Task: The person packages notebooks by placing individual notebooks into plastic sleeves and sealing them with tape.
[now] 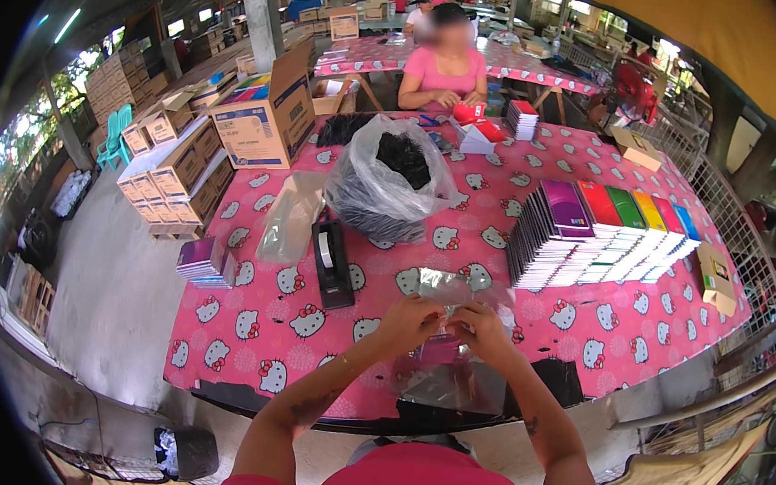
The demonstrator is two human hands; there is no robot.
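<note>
At the near side of the table, my left hand point(413, 323) and my right hand point(483, 328) are close together, fingertips pinched on a clear plastic bag point(453, 289). Something purple, which looks like a notebook point(440, 350), shows through the plastic below my fingers. More clear plastic point(449, 389) lies between my wrists. Left of my hands stands a black tape dispenser point(338, 280). Rows of stacked notebooks point(581, 226) with purple, red, green, yellow and blue covers rise to the right.
A big clear bag of black material point(382, 201) sits mid-table, beside flat plastic sleeves point(287, 225). At the left edge lies a small notebook stack point(204, 263); behind it stands an open carton point(265, 128). Across the table a person point(447, 69) handles red items. Small cardboard boxes point(716, 279) line the right.
</note>
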